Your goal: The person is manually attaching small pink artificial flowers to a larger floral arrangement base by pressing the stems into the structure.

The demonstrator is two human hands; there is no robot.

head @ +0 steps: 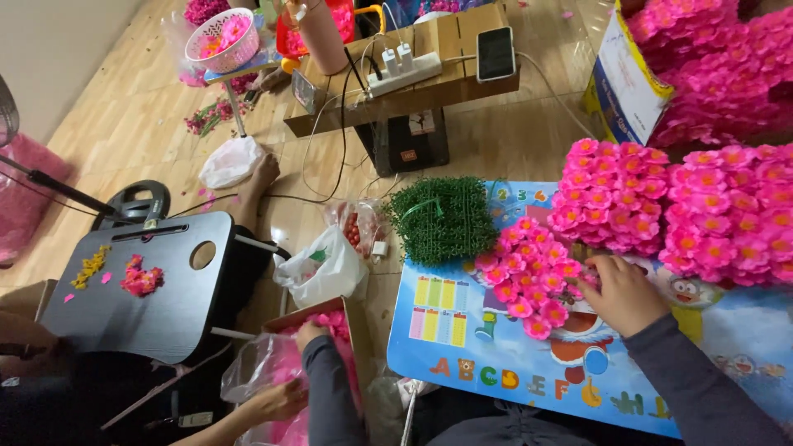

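Note:
My right hand (621, 294), in a grey sleeve, lies on the blue children's table (462, 347). Its bent fingertips touch the right edge of a small panel of pink artificial flowers (529, 277); whether they grip a flower is hidden. My left hand (309, 334) reaches down to the left into a cardboard box of loose pink flowers (340, 324), fingers curled into the pile. A green plastic grass mat (443, 218) lies at the table's far left corner. Larger finished pink flower panels (677, 202) sit at the table's far right.
Another person sits at the left: a bare hand (277, 400) in a clear bag, a foot (264, 173), a black lap table (149, 289) with petals. White bags (322, 268), a wooden bench (413, 91) with power strip and phone, and a flower-filled box (710, 66) stand around.

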